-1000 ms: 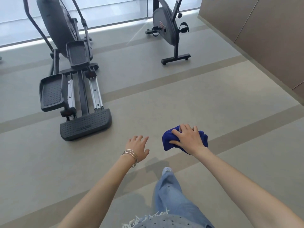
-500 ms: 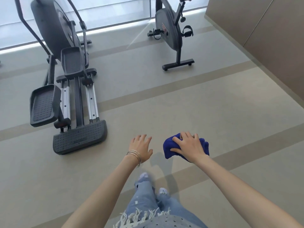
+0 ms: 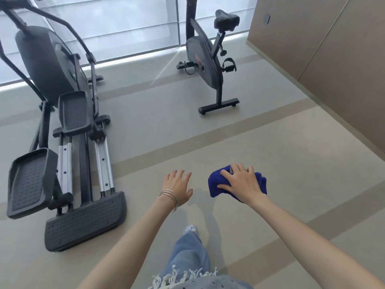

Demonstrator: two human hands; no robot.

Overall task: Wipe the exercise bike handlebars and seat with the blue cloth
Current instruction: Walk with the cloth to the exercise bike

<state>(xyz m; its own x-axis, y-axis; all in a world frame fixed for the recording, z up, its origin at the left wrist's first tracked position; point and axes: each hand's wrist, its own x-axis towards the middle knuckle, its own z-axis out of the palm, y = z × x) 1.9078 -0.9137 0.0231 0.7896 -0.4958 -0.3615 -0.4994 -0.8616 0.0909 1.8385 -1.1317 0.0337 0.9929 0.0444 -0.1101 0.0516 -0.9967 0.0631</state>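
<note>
Your right hand [image 3: 242, 184] was clenched around the bunched blue cloth [image 3: 216, 184], held out above the floor [image 3: 281, 142]. Your left hand [image 3: 177, 185] was empty, fingers spread. The bike [image 3: 205, 61] stood well ahead, its seat [image 3: 227, 18] untouched.

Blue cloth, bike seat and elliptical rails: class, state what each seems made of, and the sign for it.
Blue cloth: soft fabric, likely microfibre; it bunches under the right hand.
Bike seat: black padded vinyl or rubber, by its matte, rounded look.
Elliptical rails: bare metal, likely aluminium; silvery sheen.
</note>
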